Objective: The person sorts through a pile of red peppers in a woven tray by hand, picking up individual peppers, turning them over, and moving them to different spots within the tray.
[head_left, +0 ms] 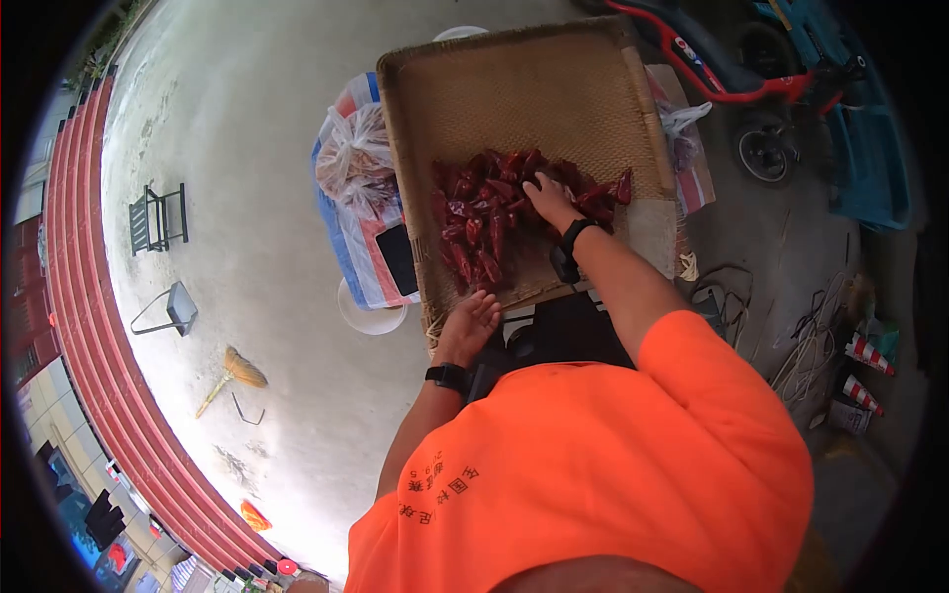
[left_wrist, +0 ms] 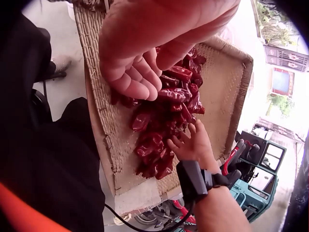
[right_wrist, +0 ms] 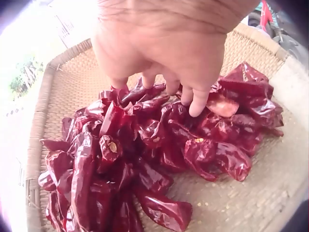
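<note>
A heap of dried red chili peppers lies in the near half of a woven bamboo tray. My right hand reaches over the far right part of the heap. In the right wrist view its fingers point down among the peppers, spread and touching them, with nothing gripped. At the tray's near edge is my left hand, palm turned up and fingers loosely bent. No pepper shows in it; the left wrist view has its fingers just above the heap.
Left of the tray, a plastic bag and a dark phone lie on a striped cloth. A white basin sits below. A broom and dustpan lie on the floor; a red scooter stands at right.
</note>
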`<state>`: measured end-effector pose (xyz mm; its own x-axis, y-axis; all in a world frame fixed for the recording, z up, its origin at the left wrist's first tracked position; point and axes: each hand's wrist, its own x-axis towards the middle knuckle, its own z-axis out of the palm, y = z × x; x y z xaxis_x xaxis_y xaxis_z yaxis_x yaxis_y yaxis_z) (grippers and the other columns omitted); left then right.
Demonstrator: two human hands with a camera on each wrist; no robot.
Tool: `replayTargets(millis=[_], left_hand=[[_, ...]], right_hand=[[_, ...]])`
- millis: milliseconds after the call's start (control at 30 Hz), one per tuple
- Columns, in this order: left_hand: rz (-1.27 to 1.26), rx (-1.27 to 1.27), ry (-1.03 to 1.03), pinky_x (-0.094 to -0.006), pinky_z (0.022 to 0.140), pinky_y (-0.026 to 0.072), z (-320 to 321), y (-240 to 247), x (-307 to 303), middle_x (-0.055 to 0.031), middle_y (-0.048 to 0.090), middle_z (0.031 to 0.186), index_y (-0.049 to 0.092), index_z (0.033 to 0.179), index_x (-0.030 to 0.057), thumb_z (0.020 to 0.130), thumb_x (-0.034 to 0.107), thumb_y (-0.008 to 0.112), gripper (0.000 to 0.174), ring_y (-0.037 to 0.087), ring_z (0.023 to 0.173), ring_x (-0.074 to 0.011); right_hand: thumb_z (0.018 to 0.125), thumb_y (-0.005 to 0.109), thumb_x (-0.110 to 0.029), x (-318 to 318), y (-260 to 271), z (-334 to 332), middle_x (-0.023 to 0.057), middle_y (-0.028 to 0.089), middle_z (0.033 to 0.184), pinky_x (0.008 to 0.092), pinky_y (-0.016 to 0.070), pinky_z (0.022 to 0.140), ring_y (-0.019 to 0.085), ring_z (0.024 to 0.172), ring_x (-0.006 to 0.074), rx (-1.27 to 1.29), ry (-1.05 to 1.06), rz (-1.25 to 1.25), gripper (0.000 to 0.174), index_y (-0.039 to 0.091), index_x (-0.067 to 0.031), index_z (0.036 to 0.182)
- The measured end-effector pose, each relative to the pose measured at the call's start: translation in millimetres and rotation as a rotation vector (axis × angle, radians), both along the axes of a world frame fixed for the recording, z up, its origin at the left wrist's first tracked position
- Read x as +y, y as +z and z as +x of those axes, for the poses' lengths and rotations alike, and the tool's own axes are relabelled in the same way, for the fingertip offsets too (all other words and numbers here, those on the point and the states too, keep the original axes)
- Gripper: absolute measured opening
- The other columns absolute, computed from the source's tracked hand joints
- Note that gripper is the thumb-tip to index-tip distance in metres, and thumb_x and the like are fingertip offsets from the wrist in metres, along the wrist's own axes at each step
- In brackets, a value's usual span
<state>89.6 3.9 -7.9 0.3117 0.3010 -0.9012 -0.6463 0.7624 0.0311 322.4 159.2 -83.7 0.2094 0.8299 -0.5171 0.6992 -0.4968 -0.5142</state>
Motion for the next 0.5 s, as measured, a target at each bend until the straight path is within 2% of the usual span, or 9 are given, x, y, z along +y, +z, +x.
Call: replayTargets(millis=[33,133,233,333,433,500], left_hand=[[-0.006,0.005,0.014,-0.0325,0.08,0.045,0,0,-2,-0.0087,0.05,0.106,0.043,0.115,0.0053,0.084,0.01,0.05,0.031,0.051,0.095,-0.0221],[-0.03,0.033,0.04,-0.0323,0.08,0.0448,1,-1,-6,-0.0087,0.05,0.106,0.043,0.114,0.0047,0.084,0.01,0.05,0.031,0.051,0.094,-0.022],[-0.027,-0.006,0.078,-0.0321,0.081,0.0443,0,-11,-12,-0.0087,0.05,0.106,0.043,0.114,0.0041,0.084,0.01,0.051,0.032,0.051,0.094,-0.022],[0.008,0.013,0.072,-0.0307,0.076,0.0461,1,-8,-11,-0.0103,0.05,0.106,0.042,0.115,0.0034,0.083,0.012,0.053,0.035,0.052,0.092,-0.0216],[0.031,0.012,0.074,-0.0302,0.076,0.0461,-1,-5,-5,-0.0099,0.051,0.105,0.043,0.113,0.0043,0.083,0.011,0.052,0.033,0.052,0.091,-0.0216],[0.015,0.007,0.097,-0.0307,0.077,0.0454,-2,-6,-5,-0.0098,0.051,0.106,0.043,0.114,0.0049,0.083,0.011,0.052,0.033,0.052,0.091,-0.0218]], right_hand=[[0.079,0.044,-0.045,-1,-4,-5,0.0199,0.037,0.127,0.0462,0.0181,0.101,0.032,0.118,0.0369,-0.005,-0.023,-0.058,0.059,0.036,-0.0093,0.126],[0.076,0.047,-0.046,-10,6,-17,0.0196,0.034,0.129,0.0475,0.0212,0.099,0.031,0.118,0.0396,0.097,-0.025,-0.219,0.064,0.035,-0.0095,0.127],[0.074,0.05,-0.046,-31,4,-37,0.0195,0.035,0.128,0.0468,0.0248,0.098,0.032,0.116,0.0405,0.102,0.073,-0.228,0.064,0.036,-0.0092,0.126],[0.075,0.051,-0.041,-42,1,-45,0.0195,0.036,0.127,0.0459,0.0312,0.094,0.034,0.115,0.0391,0.039,0.142,-0.07,0.061,0.037,-0.0096,0.124],[0.074,0.058,-0.031,-37,25,-37,0.0182,0.036,0.126,0.0444,0.0358,0.091,0.036,0.114,0.0379,-0.032,0.088,0.048,0.057,0.039,-0.0095,0.123],[0.071,0.061,-0.023,-20,30,-27,0.0175,0.035,0.126,0.0446,0.0371,0.09,0.035,0.114,0.0375,-0.073,0.044,0.238,0.058,0.038,-0.0106,0.123]])
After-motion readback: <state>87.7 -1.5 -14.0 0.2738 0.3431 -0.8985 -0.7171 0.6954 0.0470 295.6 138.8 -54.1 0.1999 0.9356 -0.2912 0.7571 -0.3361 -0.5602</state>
